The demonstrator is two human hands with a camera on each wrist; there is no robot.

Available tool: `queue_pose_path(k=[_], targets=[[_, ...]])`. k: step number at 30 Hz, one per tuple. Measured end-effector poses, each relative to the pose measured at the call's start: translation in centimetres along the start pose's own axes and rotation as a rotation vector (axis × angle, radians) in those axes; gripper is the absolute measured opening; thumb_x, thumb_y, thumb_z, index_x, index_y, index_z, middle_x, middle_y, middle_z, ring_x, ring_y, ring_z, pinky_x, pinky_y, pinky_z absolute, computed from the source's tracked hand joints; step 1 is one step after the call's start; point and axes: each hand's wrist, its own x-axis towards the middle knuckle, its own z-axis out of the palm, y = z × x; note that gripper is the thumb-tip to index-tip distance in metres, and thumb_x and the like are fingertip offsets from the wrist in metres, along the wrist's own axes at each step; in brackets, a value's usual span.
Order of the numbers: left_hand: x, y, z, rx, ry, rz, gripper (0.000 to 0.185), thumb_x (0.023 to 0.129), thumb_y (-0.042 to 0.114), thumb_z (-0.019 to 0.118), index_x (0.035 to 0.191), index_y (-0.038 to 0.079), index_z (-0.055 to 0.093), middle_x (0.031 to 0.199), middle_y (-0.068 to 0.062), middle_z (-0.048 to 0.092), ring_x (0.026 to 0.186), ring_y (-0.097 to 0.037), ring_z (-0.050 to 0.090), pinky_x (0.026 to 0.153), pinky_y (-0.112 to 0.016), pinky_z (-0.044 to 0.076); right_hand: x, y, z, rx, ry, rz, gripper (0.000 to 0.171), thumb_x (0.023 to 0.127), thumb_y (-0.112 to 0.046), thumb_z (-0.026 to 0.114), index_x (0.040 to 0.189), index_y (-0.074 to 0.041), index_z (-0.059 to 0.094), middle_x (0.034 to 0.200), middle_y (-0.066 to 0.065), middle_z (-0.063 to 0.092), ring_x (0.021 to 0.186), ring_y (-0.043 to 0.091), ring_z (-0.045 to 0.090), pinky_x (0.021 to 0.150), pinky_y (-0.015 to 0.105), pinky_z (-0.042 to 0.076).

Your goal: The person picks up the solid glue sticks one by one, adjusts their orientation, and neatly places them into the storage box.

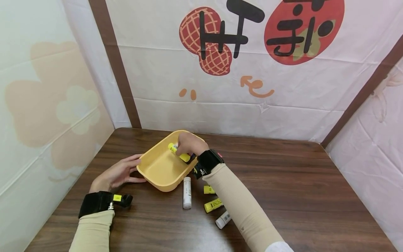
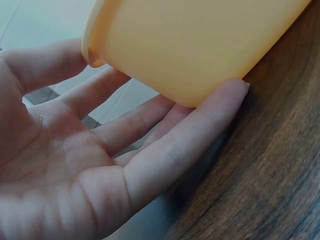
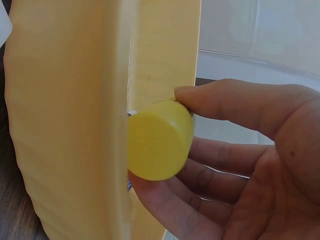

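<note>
A yellow plastic tub [image 1: 157, 171] sits tilted on the brown table. My left hand [image 1: 118, 173] rests against its left outer wall [image 2: 200, 45] with straight fingers [image 2: 180, 150]. My right hand [image 1: 189, 144] reaches over the tub's far right rim and pinches a yellow glue stick [image 1: 179, 154] inside it. In the right wrist view the stick's yellow cap [image 3: 159, 140] sits between thumb and fingers beside the tub wall [image 3: 65, 125].
On the table right of the tub lie a white stick [image 1: 187, 192], two yellow sticks [image 1: 212, 205] [image 1: 209, 189] and another white one [image 1: 223, 219], partly under my right forearm. Curtain walls close in the table's back and sides.
</note>
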Motion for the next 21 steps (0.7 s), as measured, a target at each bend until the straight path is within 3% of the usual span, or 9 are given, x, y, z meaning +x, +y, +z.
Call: queue_pose_path(k=[14,21], targets=[[0.02,-0.03,0.18,-0.002,0.002,-0.004,0.062,0.113,0.032,0.041,0.165,0.008,0.018,0.137,0.014,0.054,0.122,-0.003,0.061,0.1,-0.05,0.06,0.07,-0.21,-0.26,-0.007,-0.011,0.058,0.043,0.091,-0.016,0.075,0.06,-0.015,0.045,0.058,-0.003,0.044,0.058,0.014,0.051,0.047,0.021,0.042],[0.01,0.08,0.05,0.001,0.01,-0.005,0.065,0.113,0.032,0.041,0.166,0.006,0.013,0.136,0.015,0.053,0.121,0.0,0.061,0.1,-0.05,0.06,0.16,-0.69,-0.75,-0.017,-0.022,0.089,0.032,0.089,-0.017,0.077,0.069,-0.013,0.052,0.067,-0.001,0.051,0.063,0.015,0.058,0.058,0.027,0.057]])
